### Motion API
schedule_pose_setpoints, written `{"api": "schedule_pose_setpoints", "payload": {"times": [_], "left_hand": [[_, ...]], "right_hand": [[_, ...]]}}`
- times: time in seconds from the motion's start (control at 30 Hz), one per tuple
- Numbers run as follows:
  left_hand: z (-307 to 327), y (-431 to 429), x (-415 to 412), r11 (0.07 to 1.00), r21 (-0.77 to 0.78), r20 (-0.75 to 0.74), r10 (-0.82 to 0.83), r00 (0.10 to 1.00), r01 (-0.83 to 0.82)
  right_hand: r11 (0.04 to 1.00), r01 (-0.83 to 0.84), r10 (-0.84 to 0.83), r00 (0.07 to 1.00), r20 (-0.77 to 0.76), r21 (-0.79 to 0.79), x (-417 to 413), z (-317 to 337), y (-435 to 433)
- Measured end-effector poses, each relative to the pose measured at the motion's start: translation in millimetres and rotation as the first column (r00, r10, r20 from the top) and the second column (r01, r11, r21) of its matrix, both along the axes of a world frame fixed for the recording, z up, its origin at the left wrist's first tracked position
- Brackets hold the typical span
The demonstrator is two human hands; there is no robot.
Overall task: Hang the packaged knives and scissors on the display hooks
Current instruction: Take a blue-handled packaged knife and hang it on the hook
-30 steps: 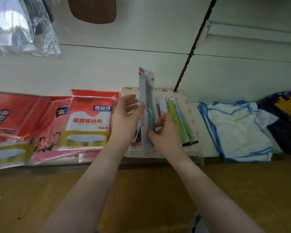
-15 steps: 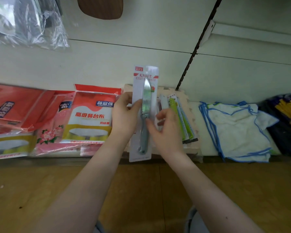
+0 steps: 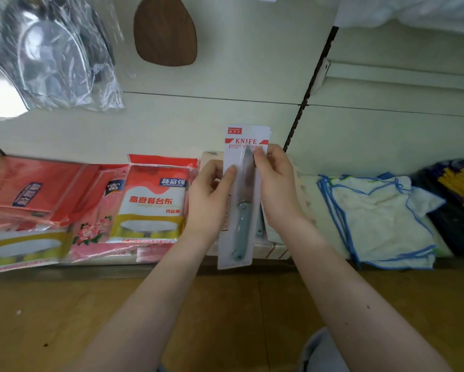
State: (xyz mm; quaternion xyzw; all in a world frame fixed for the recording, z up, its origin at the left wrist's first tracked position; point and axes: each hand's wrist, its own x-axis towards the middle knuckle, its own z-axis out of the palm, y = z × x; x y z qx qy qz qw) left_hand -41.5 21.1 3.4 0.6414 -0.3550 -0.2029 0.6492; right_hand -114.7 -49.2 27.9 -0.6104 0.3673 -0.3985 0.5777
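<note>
A packaged knife (image 3: 241,200), on a white card marked KNIFE with a grey-green handle, stands upright in front of the low shelf. My left hand (image 3: 209,200) grips its left edge, thumb on the front. My right hand (image 3: 276,189) grips the right edge near the top, where a second card with another grey-green knife (image 3: 259,226) shows just behind the first. Both hands hide the rest of the packages on the shelf. No display hook is visible near the cards.
Red and pink tablecloth packs (image 3: 150,202) lie to the left on the shelf (image 3: 276,252). White cloths with blue trim (image 3: 381,221) and dark bundles (image 3: 456,205) lie to the right. A wooden board (image 3: 165,30) and bagged metal ware (image 3: 51,55) hang on the wall above. A black slotted upright (image 3: 310,87) runs diagonally.
The knife card has turned to face me and risen slightly. My right hand moved from the lower middle of the card up to its upper right edge.
</note>
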Motion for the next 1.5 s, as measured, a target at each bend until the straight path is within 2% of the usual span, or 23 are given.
{"api": "schedule_pose_setpoints", "payload": {"times": [0.13, 0.27, 0.6, 1.07, 1.3, 1.5], "left_hand": [[31.8, 0.5, 6.9, 0.993, -0.115, 0.022, 0.022, 1.000, -0.019], [70.1, 2.0, 9.3, 0.971, -0.238, 0.067, 0.035, 0.997, -0.018], [182.2, 1.6, 7.5, 0.859, -0.511, 0.186, 0.114, 0.976, -0.003], [327.8, -19.8, 7.6, 0.800, -0.601, 0.191, 0.156, 0.969, -0.011], [363.6, -7.1, 0.7, 0.756, -0.654, 0.176, 0.144, 0.974, 0.006], [376.5, 4.0, -2.9, 0.792, -0.611, 0.169, 0.132, 0.977, -0.001]], "right_hand": [[0.996, -0.025, 0.028, 0.999, 0.032, -0.087, 3.7, 24.4, 3.8], [0.991, -0.051, 0.067, 0.988, 0.137, -0.122, 8.4, 61.7, 8.3], [0.928, -0.095, 0.219, 0.922, 0.320, -0.360, 9.8, 174.1, 18.9], [0.790, 0.136, 0.165, 0.892, 0.421, -0.598, 16.6, 296.1, 1.2], [0.743, 0.154, 0.187, 0.887, 0.423, -0.652, 5.7, 310.8, 8.1], [0.765, 0.160, 0.154, 0.895, 0.419, -0.624, 3.3, 317.1, 11.7]]}}
